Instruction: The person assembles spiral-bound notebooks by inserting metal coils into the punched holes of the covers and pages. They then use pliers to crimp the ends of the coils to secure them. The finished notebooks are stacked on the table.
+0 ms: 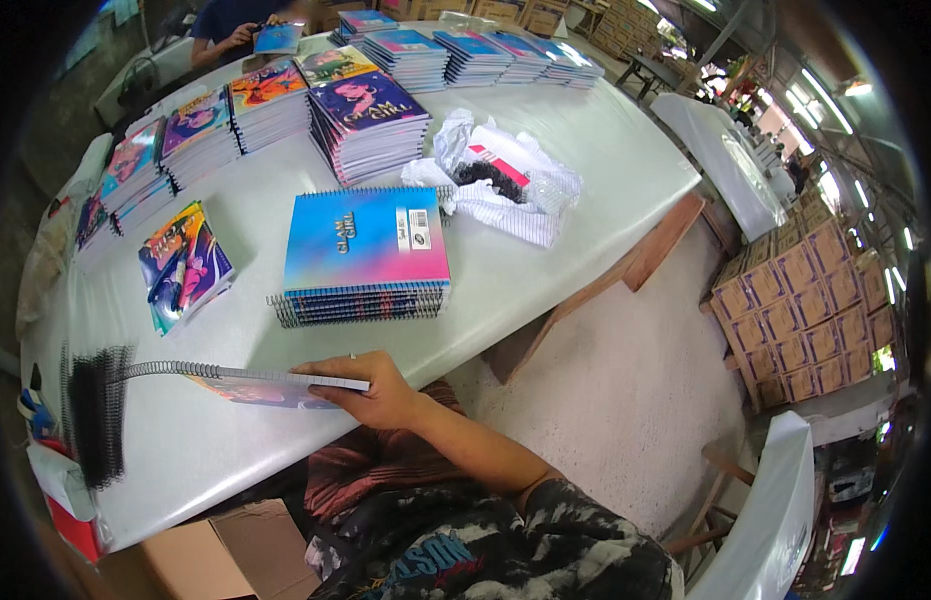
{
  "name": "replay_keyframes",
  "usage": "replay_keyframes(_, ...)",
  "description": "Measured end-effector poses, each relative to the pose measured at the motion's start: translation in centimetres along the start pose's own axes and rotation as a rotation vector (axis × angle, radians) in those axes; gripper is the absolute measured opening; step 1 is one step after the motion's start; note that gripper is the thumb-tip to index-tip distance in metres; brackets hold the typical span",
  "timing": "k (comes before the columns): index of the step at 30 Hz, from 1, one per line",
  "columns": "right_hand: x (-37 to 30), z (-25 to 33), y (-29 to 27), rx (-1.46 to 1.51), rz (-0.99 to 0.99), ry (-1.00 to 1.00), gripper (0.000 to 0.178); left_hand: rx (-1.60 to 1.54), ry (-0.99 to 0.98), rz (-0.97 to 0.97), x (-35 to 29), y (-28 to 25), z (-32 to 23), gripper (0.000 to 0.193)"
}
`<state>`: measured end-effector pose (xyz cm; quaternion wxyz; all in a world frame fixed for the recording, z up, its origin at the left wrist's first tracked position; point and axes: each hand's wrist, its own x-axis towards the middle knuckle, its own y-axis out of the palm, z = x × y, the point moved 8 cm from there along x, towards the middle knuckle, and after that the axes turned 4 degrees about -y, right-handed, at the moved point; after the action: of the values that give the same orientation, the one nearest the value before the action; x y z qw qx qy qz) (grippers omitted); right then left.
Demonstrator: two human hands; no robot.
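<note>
My right hand (377, 392) grips a notebook (275, 386) by one end, thumb on top and fingers below, just over the near table edge. The notebook is seen almost edge-on. From its left end a thin black spiral coil (165, 368) sticks out towards a heap of black spiral coils (93, 415) on the table. How far the coil runs into the notebook I cannot tell. My left hand is not in view. Just beyond the held notebook lies a stack of spiral notebooks (365, 240), blue and pink on top, with coils along the near edge.
Left of the stack is a small pile of unbound covers (185, 265) with a dark pen-like tool on it. Crumpled white paper (515, 185) holds something black. Notebook stacks (370, 125) line the far side, where another person (230, 35) handles a blue notebook. A cardboard box (225, 555) stands below the edge.
</note>
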<state>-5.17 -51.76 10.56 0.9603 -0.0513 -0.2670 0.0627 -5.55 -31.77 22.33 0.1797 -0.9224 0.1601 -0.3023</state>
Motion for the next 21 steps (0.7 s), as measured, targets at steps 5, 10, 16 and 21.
replay_keyframes(5,0.1,-0.1,0.3,0.006,0.036,-0.013,0.031,0.016,-0.043,0.006,-0.2,0.0,0.3,0.030)
replay_keyframes(10,-0.1,0.3,0.5,0.005,0.045,-0.020,0.031,0.014,-0.081,0.020,-0.6,0.2,0.9,0.028)
replay_keyframes(16,-0.1,0.7,0.6,0.015,0.077,-0.045,0.033,0.024,-0.126,0.027,-1.2,0.1,1.3,0.026)
replay_keyframes(21,-0.1,0.7,0.5,-0.007,0.080,-0.052,0.032,0.022,-0.142,0.037,-1.5,0.3,1.5,0.024)
